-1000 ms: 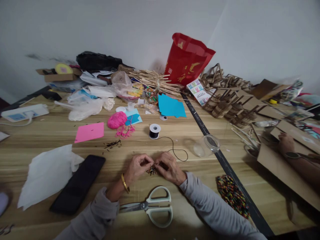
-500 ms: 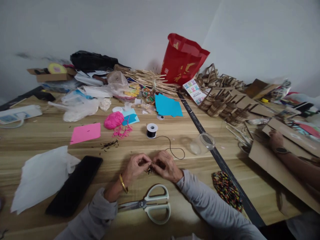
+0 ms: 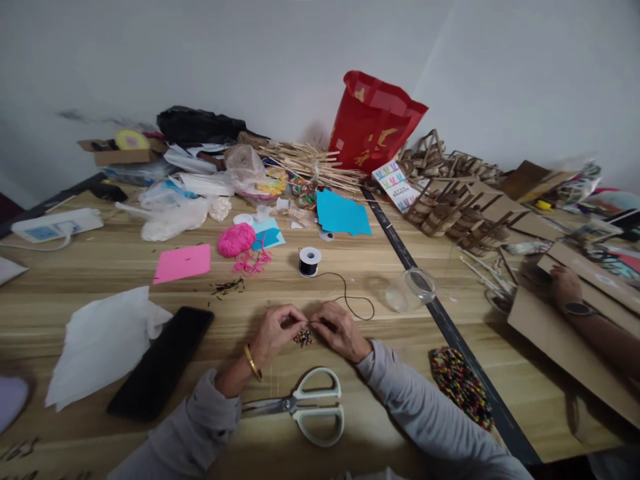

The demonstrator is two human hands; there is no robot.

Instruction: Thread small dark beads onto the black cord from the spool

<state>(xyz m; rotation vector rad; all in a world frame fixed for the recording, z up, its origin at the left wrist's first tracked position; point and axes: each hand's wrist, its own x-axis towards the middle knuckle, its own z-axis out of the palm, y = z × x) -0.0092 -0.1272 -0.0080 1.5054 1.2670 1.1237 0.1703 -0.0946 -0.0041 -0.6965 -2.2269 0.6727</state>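
Both hands meet above a small pile of beads (image 3: 303,337) at the table's middle. My left hand (image 3: 275,331), with a gold bangle at the wrist, pinches something too small to make out. Close beside it, my right hand (image 3: 341,330) is also closed, thumb against fingers, on something tiny. A black cord (image 3: 345,287) runs from a white-rimmed spool (image 3: 309,261) and loops behind my right hand. Scissors (image 3: 300,403) with pale handles lie below the hands, blades to the left. Strings of coloured beads (image 3: 460,387) lie to the right.
A black phone (image 3: 163,363), white tissue (image 3: 103,343), pink card (image 3: 183,263) and pink yarn (image 3: 236,240) lie left. A clear jar (image 3: 410,291) stands right of the cord. Another person's hand (image 3: 567,287) rests by cardboard (image 3: 570,347) at right. A red bag (image 3: 375,123) stands behind.
The view has shifted slightly, so things on the table appear a little further right. My fingertips are slightly further apart, and more of the bead pile shows beneath them.
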